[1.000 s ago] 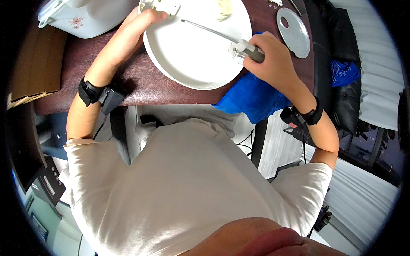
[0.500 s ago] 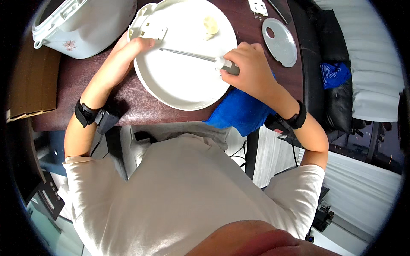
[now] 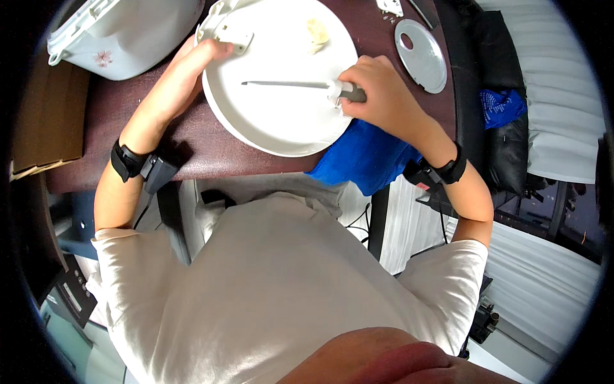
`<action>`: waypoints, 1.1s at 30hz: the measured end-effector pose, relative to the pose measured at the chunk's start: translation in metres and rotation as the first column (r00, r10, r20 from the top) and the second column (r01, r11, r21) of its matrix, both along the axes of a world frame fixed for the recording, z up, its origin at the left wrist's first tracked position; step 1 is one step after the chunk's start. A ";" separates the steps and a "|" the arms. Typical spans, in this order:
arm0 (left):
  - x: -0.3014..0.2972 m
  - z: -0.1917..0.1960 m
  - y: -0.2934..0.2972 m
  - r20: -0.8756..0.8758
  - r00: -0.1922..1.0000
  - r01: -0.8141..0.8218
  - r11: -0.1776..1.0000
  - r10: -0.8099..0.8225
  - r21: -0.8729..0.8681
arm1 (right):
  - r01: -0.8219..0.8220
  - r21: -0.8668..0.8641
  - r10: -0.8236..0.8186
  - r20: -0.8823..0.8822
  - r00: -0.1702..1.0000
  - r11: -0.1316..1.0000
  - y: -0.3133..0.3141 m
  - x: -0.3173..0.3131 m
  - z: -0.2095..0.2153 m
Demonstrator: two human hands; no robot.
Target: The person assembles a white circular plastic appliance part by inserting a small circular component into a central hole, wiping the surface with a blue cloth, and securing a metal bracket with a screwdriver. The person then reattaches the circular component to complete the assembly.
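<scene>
Screwdriver (image 3: 288, 84) clamped in right hand (image 3: 377, 96), tip on white lid (image 3: 281, 121) — left hand (image 3: 204, 54) steadies its hinge; lid unopened.

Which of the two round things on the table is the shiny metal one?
The small metal disc, far right of the table beyond the right hand. The large white round lid under the screwdriver is matte plastic.

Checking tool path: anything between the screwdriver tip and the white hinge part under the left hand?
Nothing visible. The screwdriver in the right hand lies over bare white lid; its tip points toward the hinge part under the left hand.
</scene>
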State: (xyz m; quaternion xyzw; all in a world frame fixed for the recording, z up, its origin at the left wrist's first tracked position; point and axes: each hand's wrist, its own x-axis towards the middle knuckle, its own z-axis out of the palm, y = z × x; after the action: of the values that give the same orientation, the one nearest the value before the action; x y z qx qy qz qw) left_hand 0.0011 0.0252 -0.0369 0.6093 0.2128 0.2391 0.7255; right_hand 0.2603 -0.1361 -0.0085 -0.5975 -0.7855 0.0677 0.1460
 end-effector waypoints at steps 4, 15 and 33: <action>-0.005 0.002 0.000 -0.062 0.998 -0.001 1.000 0.000 -0.014 | 0.020 -0.005 -0.020 -0.033 0.999 1.000 0.002 0.010 0.005; 0.002 0.005 -0.001 -0.036 0.999 -0.021 0.999 0.020 -0.032 | 0.657 -0.125 -0.644 -0.399 0.653 0.744 0.073 0.231 0.001; -0.005 0.013 -0.002 -0.078 0.997 -0.008 0.999 0.011 0.042 | 0.706 -0.263 -0.737 -0.420 0.529 0.657 0.136 0.225 -0.038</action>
State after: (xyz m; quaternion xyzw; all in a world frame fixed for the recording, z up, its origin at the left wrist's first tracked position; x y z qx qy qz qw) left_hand -0.0037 0.0228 -0.0239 0.6323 0.2390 0.2227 0.7025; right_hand 0.4853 -0.0003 -0.0465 -0.8336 -0.4006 0.1749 0.3376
